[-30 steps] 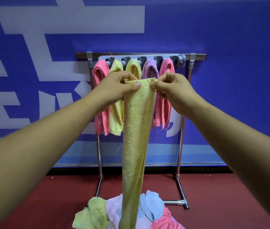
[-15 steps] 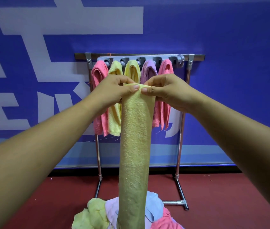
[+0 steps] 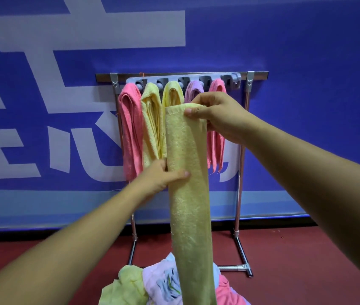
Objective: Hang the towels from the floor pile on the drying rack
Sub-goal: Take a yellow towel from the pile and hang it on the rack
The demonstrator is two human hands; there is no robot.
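A long yellow towel (image 3: 187,194), folded narrow, hangs straight down in front of me. My right hand (image 3: 216,113) pinches its top edge. My left hand (image 3: 161,177) grips its left side about a third of the way down. Behind it stands the metal drying rack (image 3: 242,150) with a grey hook bar (image 3: 231,77). Several towels hang from the hooks: pink (image 3: 129,128), yellow (image 3: 151,122), yellow, purple (image 3: 194,90) and pink. The floor pile (image 3: 143,285) of yellow, white, blue and pink towels lies at the bottom, under the held towel.
A blue wall banner (image 3: 306,106) with white shapes stands right behind the rack. The floor (image 3: 306,260) is dark red. The rack's foot bar (image 3: 234,267) juts forward at the lower right, beside the pile.
My left hand has let go of the towel's top edge and slid down to grip its left side. My right hand now holds the top alone.
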